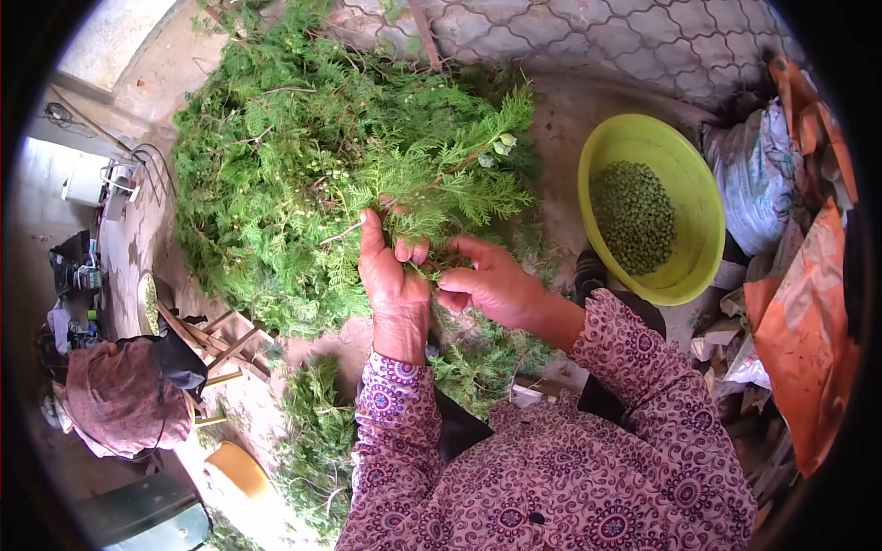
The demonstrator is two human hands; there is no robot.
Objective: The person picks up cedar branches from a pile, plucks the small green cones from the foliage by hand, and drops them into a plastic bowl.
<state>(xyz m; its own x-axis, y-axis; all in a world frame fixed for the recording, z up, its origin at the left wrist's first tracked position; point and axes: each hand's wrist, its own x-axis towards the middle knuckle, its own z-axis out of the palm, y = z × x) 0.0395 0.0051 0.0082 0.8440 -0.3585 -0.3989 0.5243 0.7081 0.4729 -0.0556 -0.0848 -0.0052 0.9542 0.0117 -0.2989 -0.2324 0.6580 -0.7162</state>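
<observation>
My left hand (393, 275) is closed around the stem of a leafy conifer branch (446, 188) with flat, scale-like sprays. A few pale green cones (503, 144) sit near the branch's far right end. Close beside it, my right hand (496, 286) has thumb and fingers pinched together at the lower part of the greenery; whatever lies between its fingertips is too small to make out. Beyond both hands spreads a large heap of cut conifer branches (266, 174). To the right stands a yellow-green basin (703, 216) with many small green cones (634, 216) inside.
Filled sacks (755, 179) and an orange sheet (804, 340) line the right side. A patterned paver strip (570, 37) runs along the back. On the left are a wooden chair (230, 344) with cloth over it and a yellow tub (241, 468). More cut branches (317, 441) lie near my body.
</observation>
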